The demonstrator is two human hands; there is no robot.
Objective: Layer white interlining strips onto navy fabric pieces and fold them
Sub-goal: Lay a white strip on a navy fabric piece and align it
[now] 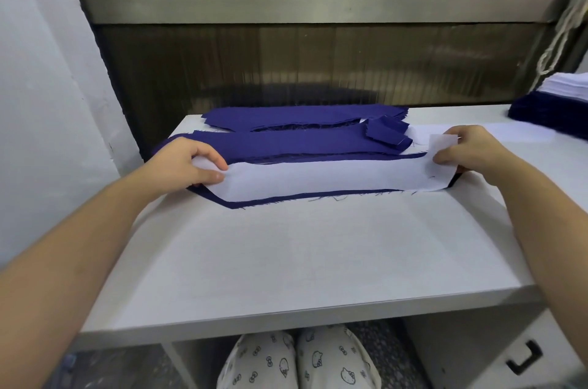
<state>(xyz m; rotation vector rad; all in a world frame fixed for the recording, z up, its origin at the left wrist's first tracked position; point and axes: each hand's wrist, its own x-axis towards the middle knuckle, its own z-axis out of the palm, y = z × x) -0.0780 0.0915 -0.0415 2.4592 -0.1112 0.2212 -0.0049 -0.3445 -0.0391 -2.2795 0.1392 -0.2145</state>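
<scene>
Item: white strip (318, 177), lying on navy piece (254, 201), navy edge showing just below the strip. Grip: left hand (191, 162) pinches the strip's left end, right hand (467, 153) pinches its right end. I'd tension it evenly and match the edges before folding.

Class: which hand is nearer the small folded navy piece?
Right. The right hand pinches the white interlining strip just right of the folded navy piece; the left hand holds the strip's opposite end.
</scene>
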